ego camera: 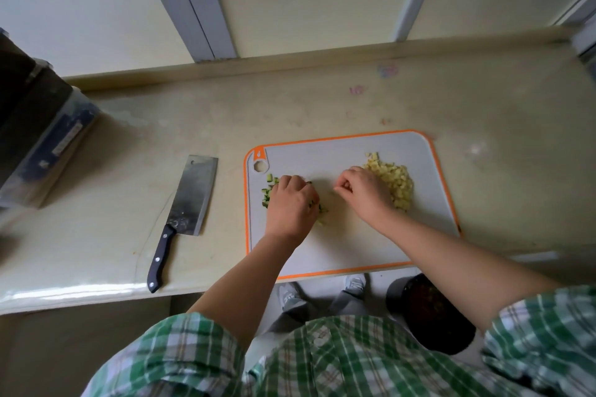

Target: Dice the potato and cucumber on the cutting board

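**While the cleaver lies aside, both hands sit among the dice**

Nearest is a green plaid shirt [322, 361], and both bare forearms reach forward from its short sleeves. Below them, on the floor, stand grey shoes [290, 295] and a dark round bin [429, 316].

A grey board [338, 245] with an orange rim lies at the near edge of the counter [129, 138]. The left hand [292, 200] is palm down on the board's left part. Its fingers are bent over the cucumber dice [269, 190], which show at its far-left side and again under its right edge. Whether it clasps any pieces cannot be told.

The right hand [362, 192] rests near the board's middle, its knuckles raised and its fingers curled inward. Thumb and forefinger meet at the tips. Whether anything is pinched there cannot be told. Touching its right side is the potato dice [398, 185], a pale yellow heap on the board's far right part.

Left of the board, apart from it, the cleaver [190, 196] lies flat with its black handle toward the person.

Farther left stands a dark box [38, 126]. Its label is too blurred to read. Faint pink and blue marks near the back wall are also unreadable.
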`<state>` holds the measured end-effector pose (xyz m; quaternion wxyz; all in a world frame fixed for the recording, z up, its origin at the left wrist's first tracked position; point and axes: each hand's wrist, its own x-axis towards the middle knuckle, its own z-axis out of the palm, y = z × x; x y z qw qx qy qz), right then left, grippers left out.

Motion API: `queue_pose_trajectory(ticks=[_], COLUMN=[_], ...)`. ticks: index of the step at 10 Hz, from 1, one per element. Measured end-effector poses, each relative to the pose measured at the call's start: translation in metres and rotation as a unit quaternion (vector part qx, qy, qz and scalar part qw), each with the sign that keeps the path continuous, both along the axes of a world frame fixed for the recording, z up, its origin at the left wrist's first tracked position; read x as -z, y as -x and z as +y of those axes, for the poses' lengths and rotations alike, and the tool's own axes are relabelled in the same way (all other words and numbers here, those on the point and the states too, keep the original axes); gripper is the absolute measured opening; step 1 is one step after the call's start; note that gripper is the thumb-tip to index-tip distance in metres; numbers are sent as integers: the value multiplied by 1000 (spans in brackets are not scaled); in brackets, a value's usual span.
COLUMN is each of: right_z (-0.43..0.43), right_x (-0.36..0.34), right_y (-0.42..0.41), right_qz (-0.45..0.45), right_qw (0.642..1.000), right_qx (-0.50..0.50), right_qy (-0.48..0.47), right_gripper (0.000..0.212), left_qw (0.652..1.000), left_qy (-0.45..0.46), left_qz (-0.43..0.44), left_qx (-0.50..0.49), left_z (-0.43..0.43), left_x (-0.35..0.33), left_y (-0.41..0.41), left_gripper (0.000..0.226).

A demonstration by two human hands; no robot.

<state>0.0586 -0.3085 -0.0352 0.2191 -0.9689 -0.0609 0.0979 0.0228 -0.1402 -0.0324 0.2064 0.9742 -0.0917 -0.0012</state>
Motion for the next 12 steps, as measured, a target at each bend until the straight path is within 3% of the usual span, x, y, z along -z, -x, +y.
queue_pose_trajectory(ticks=[3, 6, 9, 11, 12], right_z=[11, -62, -89, -100, -103], right_x=[13, -15, -8, -6, -11], right_y=[-11, -30, -21, -21, -24], right_qz=[30, -90, 40, 25, -7], right_qw=[974, 989, 990, 997, 997], right_qx=[-143, -43, 128, 73, 60], right_qy=[174, 106, -45, -20, -40], right_gripper=[21, 15, 23, 2, 7], left_qw=[999, 999, 998, 996, 995], left_qy=[13, 16, 9, -12, -33], left_qz=[6, 36, 65, 83, 93], left_qx=[-31, 10, 24, 20, 22], left_z=[-1, -46, -76, -83, -85], left_x=[2, -13, -16, -20, -21], left_y=[-8, -32, -34, -33, -38], left_gripper=[10, 16, 20, 22, 24])
